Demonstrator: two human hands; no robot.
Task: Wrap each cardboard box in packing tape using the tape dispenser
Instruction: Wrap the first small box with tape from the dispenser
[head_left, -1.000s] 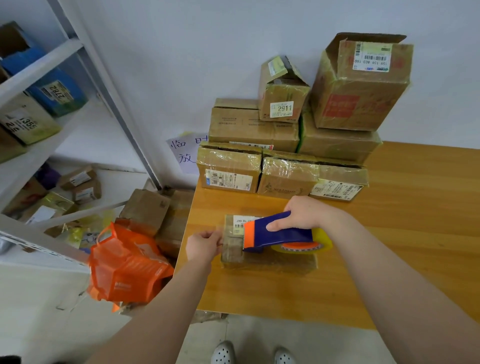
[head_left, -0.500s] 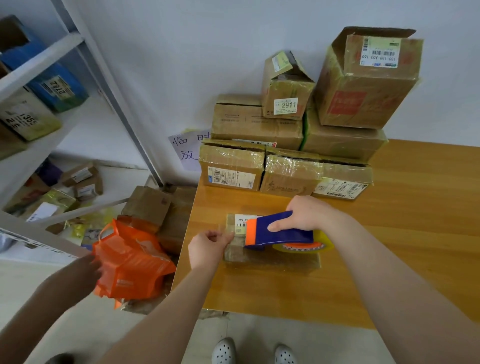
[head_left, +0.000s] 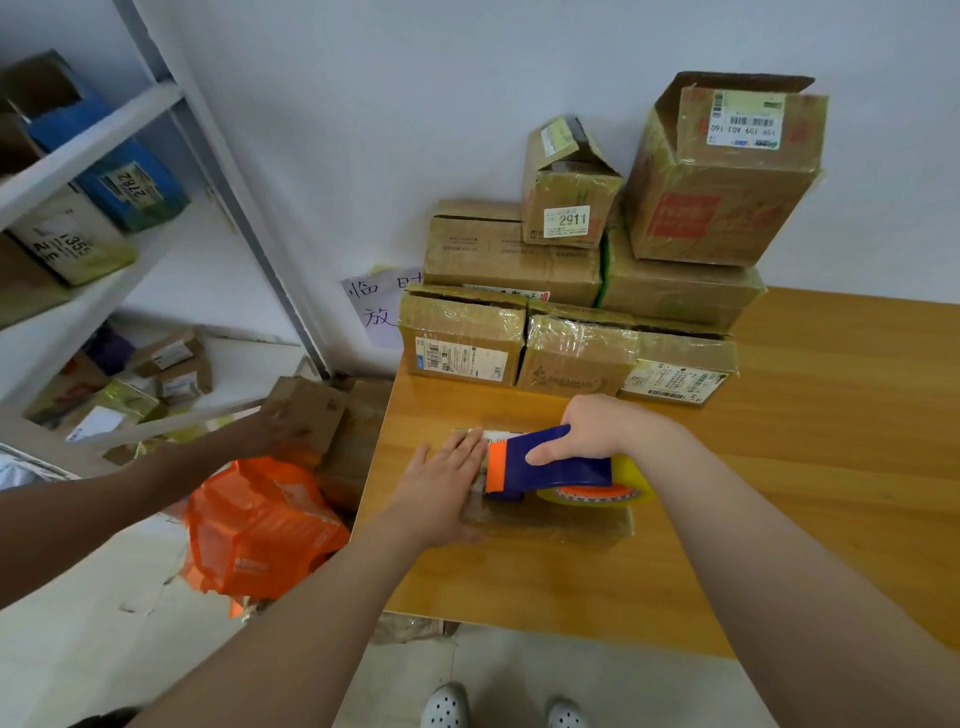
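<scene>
A flat cardboard box (head_left: 561, 522) covered in clear tape lies on the wooden table (head_left: 779, 519) near its left edge. My left hand (head_left: 447, 483) presses flat on the box's left end with straight fingers. My right hand (head_left: 597, 423) grips the blue and orange tape dispenser (head_left: 550, 465), which rests on top of the box, its yellowish tape roll (head_left: 618, 488) to the right.
Taped boxes (head_left: 462, 332) are stacked against the wall at the back of the table. To the left, another person's arm (head_left: 130, 499) reaches to a box (head_left: 306, 415) on the floor pile. An orange bag (head_left: 260, 525) sits there. White shelves (head_left: 78, 156) hold parcels.
My left hand went from pinching the box's left end to lying flat on it. Another person's arm came in from the left and reached the floor boxes.
</scene>
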